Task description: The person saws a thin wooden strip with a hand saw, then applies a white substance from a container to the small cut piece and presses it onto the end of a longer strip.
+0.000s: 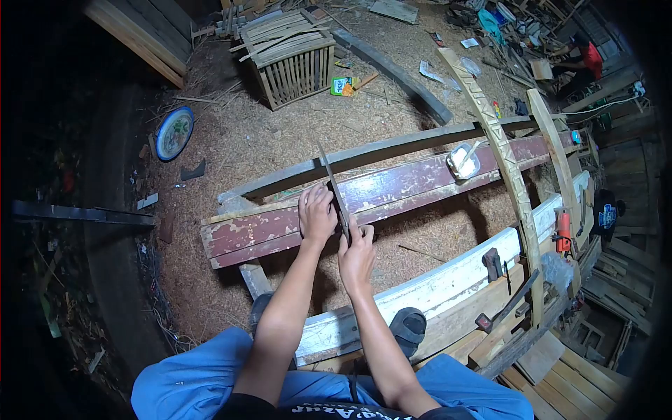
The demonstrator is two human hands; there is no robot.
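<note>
My right hand [358, 253] is closed around the handle end of a long-bladed hand tool [331, 172]. Its narrow, dark metal blade tapers away from me and crosses the maroon plank [392, 187]; whether it is a saw or a large knife is unclear. Just left of the blade, my left hand [319, 211] rests over the plank with its fingers bent, close to the metal. Anything under those fingers is hidden. The plank's paint is worn and flaking, mostly along its edges and left end.
A clear tub [463, 162] with white contents stands on the plank. A carved curved beam [498, 140] crosses at right. Nearer me lie a white board [448, 273], a machete-like blade [514, 302] and a red power tool [563, 227]. A slatted crate [297, 66] stands behind; another person [584, 59] is far right.
</note>
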